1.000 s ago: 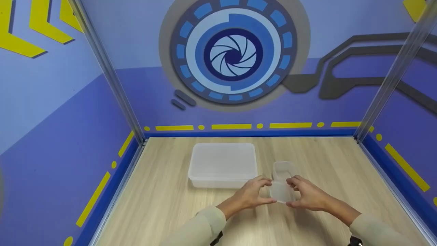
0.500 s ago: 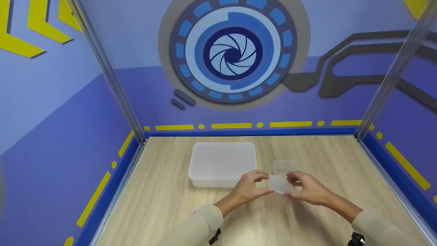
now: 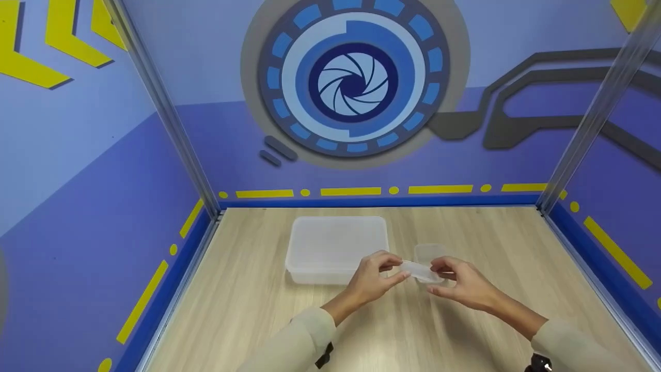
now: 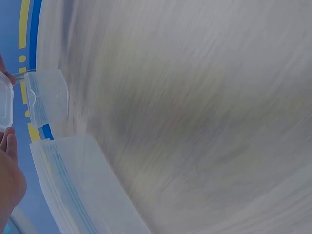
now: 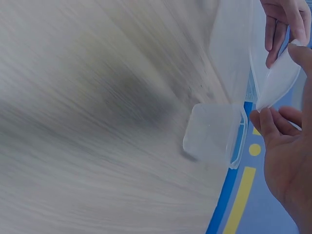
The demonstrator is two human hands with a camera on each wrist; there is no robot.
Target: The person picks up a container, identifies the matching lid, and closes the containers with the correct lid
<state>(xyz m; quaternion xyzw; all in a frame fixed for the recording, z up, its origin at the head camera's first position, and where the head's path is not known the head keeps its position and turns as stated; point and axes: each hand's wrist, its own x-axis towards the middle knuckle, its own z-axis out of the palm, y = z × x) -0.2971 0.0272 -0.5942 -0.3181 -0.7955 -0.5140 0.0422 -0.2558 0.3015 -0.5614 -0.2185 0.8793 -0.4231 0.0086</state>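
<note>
A small translucent plastic lid (image 3: 421, 271) is held up off the table, tilted so that it looks narrow in the head view. My left hand (image 3: 370, 276) pinches its left end between thumb and fingers. At its right end my right hand (image 3: 467, 284) holds it; in the right wrist view the thumb and fingertips grip opposite edges of the lid (image 5: 280, 80). Just behind the lid stands a small clear open container (image 3: 428, 251), partly hidden by the lid and the right hand. The right wrist view shows this container (image 5: 212, 131) apart from both hands.
A large translucent box with its lid on (image 3: 338, 245) stands left of the small container, close behind my left hand. The wooden table (image 3: 248, 320) is bordered by blue printed walls (image 3: 217, 144) and metal corner posts (image 3: 160, 98).
The small lid has turned from facing upward to nearly edge-on and risen slightly. My left hand has shifted a little forward and left with it. The large box and small container stay put.
</note>
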